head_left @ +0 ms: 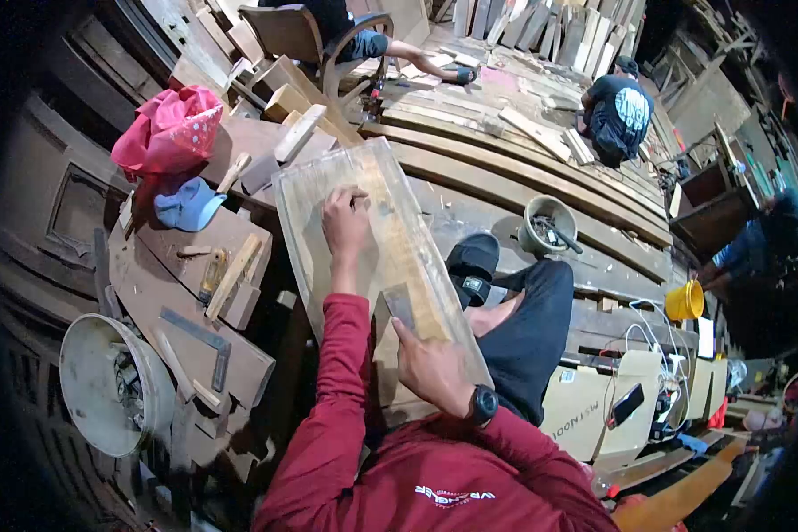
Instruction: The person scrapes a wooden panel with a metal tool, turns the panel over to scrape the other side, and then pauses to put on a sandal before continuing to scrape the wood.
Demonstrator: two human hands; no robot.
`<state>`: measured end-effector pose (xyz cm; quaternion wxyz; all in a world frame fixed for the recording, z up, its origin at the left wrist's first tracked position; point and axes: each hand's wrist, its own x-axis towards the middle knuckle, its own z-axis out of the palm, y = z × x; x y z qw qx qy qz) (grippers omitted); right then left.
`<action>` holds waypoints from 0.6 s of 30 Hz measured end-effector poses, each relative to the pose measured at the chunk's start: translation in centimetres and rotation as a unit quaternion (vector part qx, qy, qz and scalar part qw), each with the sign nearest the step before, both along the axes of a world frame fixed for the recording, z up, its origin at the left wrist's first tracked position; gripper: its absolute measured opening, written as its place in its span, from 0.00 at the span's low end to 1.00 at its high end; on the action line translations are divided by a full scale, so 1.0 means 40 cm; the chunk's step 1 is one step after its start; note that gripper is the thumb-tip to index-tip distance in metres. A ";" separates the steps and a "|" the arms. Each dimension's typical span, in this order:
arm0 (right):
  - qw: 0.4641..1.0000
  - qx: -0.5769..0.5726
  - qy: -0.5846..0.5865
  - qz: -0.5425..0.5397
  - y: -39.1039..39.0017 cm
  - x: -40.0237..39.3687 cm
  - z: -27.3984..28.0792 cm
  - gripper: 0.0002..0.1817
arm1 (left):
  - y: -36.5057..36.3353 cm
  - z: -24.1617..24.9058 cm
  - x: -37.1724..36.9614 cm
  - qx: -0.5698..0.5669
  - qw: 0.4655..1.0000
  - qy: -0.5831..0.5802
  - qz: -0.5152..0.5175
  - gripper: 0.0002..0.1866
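Observation:
A long pale wooden board (417, 257) lies lengthwise before me. My left hand (346, 222) rests over its upper part with fingers curled; what they hold, if anything, is too small to name. Lower down, my right hand (434, 372), with a dark watch on the wrist, grips a flat scraper (397, 303). Its thin blade lies against the board, and my index finger is extended along it.
Left: workbench (151, 275) with a metal square (206, 337), chisel (211, 275), blue cap (189, 205), pink bag (168, 133); white bucket (106, 386) below. Right: grey bucket (541, 232), yellow bucket (684, 301), phone (627, 405), cables. One person crouches (621, 111); another sits (328, 27).

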<state>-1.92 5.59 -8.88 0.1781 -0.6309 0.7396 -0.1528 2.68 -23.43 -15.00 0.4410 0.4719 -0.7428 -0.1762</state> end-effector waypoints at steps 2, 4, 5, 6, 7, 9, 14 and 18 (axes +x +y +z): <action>1.000 -0.014 -0.010 0.000 0.001 0.002 -0.006 0.31 | -0.015 -0.027 0.000 -0.005 1.000 0.003 0.002 0.05; 1.000 -0.030 0.001 0.001 -0.004 0.007 -0.022 0.31 | -0.011 -0.017 -0.007 0.001 1.000 0.012 0.005 0.05; 1.000 -0.019 0.010 0.011 0.003 0.012 -0.021 0.30 | -0.006 -0.012 -0.009 -0.002 1.000 0.008 0.008 0.05; 1.000 -0.008 0.019 0.020 0.014 0.024 -0.007 0.30 | -0.002 -0.011 -0.007 -0.005 1.000 0.003 0.011 0.05; 0.999 0.001 0.026 0.028 0.017 0.031 0.007 0.30 | -0.002 -0.006 -0.005 -0.009 1.000 -0.003 0.013 0.05; 0.998 0.053 0.000 0.039 0.017 0.023 0.027 0.34 | -0.015 -0.019 -0.001 -0.013 1.000 -0.002 0.007 0.04; 0.999 -0.009 0.008 0.039 0.028 0.018 -0.043 0.33 | -0.012 -0.017 -0.006 -0.003 1.000 0.005 0.006 0.05; 0.999 0.004 0.011 0.043 0.037 0.019 -0.005 0.31 | -0.012 -0.024 0.005 -0.025 1.000 -0.013 0.009 0.05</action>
